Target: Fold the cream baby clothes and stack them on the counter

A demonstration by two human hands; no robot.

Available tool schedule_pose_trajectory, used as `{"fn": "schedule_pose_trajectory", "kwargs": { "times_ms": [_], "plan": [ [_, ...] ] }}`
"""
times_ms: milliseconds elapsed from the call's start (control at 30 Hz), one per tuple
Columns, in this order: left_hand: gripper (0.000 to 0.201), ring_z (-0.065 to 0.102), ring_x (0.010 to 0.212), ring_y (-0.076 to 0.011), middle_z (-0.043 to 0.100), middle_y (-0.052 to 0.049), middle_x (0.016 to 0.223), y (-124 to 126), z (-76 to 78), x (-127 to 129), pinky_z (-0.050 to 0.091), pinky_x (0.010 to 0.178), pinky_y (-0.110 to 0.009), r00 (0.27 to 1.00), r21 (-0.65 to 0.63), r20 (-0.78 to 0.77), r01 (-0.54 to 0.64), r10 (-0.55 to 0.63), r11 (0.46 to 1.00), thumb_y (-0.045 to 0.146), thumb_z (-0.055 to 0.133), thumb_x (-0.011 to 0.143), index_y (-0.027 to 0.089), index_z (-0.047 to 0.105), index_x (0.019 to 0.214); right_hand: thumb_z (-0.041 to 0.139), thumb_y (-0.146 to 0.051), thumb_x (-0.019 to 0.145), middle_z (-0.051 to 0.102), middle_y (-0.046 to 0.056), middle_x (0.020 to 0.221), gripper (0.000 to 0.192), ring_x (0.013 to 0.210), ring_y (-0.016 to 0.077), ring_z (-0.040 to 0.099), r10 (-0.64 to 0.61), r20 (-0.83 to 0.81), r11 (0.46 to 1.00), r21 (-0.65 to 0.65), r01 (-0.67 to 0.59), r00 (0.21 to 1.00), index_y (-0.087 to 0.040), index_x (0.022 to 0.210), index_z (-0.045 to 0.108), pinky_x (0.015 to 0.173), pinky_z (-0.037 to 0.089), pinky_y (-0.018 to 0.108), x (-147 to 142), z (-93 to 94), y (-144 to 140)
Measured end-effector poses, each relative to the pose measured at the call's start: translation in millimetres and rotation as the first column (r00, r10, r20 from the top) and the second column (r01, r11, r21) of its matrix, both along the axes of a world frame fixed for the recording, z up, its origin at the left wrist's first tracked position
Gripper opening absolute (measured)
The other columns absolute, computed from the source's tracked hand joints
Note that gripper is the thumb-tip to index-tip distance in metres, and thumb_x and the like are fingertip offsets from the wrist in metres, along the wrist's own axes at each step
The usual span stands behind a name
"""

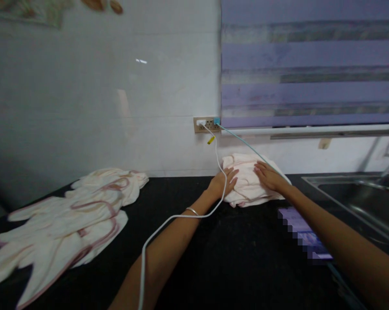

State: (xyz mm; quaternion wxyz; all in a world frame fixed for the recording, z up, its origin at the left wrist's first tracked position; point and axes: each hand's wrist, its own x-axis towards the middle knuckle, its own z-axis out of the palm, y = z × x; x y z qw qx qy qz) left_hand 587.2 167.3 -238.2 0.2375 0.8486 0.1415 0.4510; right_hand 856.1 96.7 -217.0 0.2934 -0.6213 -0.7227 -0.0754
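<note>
Far left, a loose pile of unfolded cloths (68, 224), cream with pink edging, is lying spread over the black counter (246, 258), well apart from the hands. Moving right, a white cable (181, 216) is running down from the wall socket (207, 125), draping across the left forearm just behind a thin bangle (192, 211) and trailing off toward the bottom edge. The left hand (222, 183) is lying open, palm down, fingers spread on the left edge of a folded cloth (246, 181). That folded cloth is sitting at the back of the counter, against the white wall (100, 107), just below the socket. The right hand (268, 176) is also open and flat, pressing on the right part of the same bundle; neither hand is gripping. Judging from this, pressing evenly with both palms and keeping the edges lined up is what is counting here, while keeping the left arm from dragging the cable. A second, teal cable (246, 144) is passing over the cloth's upper right, so it is crowding the bundle too. Right of the hands, a blurred-out flat item (306, 234) is lying under the right forearm. Far right, a steel sink (359, 202) is set into the counter; above it a purple striped blind (310, 64) is hanging.
</note>
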Motion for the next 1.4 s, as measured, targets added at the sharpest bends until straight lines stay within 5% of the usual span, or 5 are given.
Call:
{"fn": "schedule_pose_trajectory", "kwargs": {
  "times_ms": [400, 600, 867, 1067, 1400],
  "plan": [
    [0.040, 0.051, 0.138, -0.0340, 0.063, -0.015, 0.140, -1, -6.3, -139, 0.031, 0.123, -0.042, 0.971, -0.209, -0.093, -0.235, 0.220, 0.949, 0.029, 0.076, 0.079, 0.019, 0.070, 0.117, 0.032, -0.055, 0.099, 0.053, 0.023, 0.150, 0.068, 0.147, 0.0323, 0.040, -0.229, -0.066, 0.971, 0.058, 0.233, 0.971, -0.006, 0.143, 0.051, 0.124, 0.027, 0.048, -7, 29.6, -15],
    [0.030, 0.053, 0.131, -0.0384, 0.062, -0.019, 0.134, -36, -24.0, -194, 0.034, 0.118, -0.048, 0.909, -0.291, -0.228, -0.405, 0.348, 0.867, 0.023, 0.062, 0.085, 0.015, 0.066, 0.114, 0.035, -0.052, 0.093, 0.052, 0.029, 0.144, 0.072, 0.137, 0.0368, 0.048, -0.246, -0.454, 0.915, 0.184, 0.360, 0.856, 0.000, 0.141, 0.048, 0.117, 0.036, 0.053, -112, 15.3, -43],
    [0.015, 0.063, 0.105, -0.0198, 0.065, -0.006, 0.107, -87, -16.3, -205, 0.048, 0.100, -0.030, 0.856, -0.140, -0.417, -0.392, 0.305, 0.909, 0.023, 0.051, 0.094, 0.020, 0.065, 0.097, 0.046, -0.039, 0.089, 0.062, 0.016, 0.107, 0.039, 0.101, 0.0295, 0.060, -0.027, -0.513, 0.946, 0.265, 0.188, 0.858, -0.015, 0.118, 0.054, 0.094, 0.050, 0.045, -267, -49.1, -68],
    [0.026, 0.060, 0.112, -0.0252, 0.061, -0.009, 0.123, -110, -18.5, -203, 0.047, 0.103, -0.039, 0.726, 0.080, -0.597, -0.371, 0.342, 0.925, 0.030, 0.050, 0.096, 0.021, 0.062, 0.117, 0.045, -0.029, 0.091, 0.062, 0.003, 0.083, 0.018, 0.078, 0.0210, 0.061, 0.165, -0.392, 0.976, -0.069, -0.207, 0.905, -0.021, 0.102, 0.056, 0.075, 0.047, 0.034, -289, -59.2, -78],
    [0.029, 0.050, 0.134, -0.0312, 0.058, -0.016, 0.134, -128, -16.9, -195, 0.037, 0.117, -0.052, 0.622, 0.181, -0.672, -0.389, 0.402, 0.903, 0.024, 0.039, 0.101, 0.017, 0.059, 0.121, 0.047, -0.026, 0.092, 0.066, 0.004, 0.091, 0.016, 0.085, 0.0200, 0.060, 0.157, -0.217, 0.933, -0.286, -0.216, 0.963, -0.022, 0.098, 0.061, 0.080, 0.040, 0.032, -295, -54.3, -90]
  ]
}}
